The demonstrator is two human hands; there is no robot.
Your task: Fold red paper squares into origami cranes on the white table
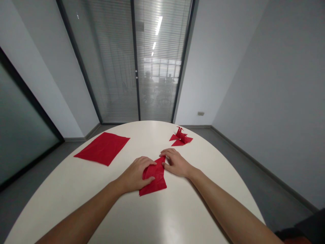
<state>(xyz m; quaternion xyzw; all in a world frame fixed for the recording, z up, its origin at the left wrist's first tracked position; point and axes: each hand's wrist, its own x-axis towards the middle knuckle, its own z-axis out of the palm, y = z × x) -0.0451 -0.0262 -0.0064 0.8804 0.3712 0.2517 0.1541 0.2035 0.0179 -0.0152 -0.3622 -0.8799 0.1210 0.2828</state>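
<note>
paper [158, 178] (red, folded) under left hand [137, 174]; right hand [177, 164] at its corner

1. Looks from the wearer's head, forward and down, over a round-edged white table [149, 220].
2. Sits near, above and behind the bare left hand [135, 173] and bare right hand [177, 163], catching both below mid-frame.
3. Faces a dark-framed glass partition with horizontal blinds [115, 67], stretching wide to a pale-grey wall [281, 88] at right.
</note>
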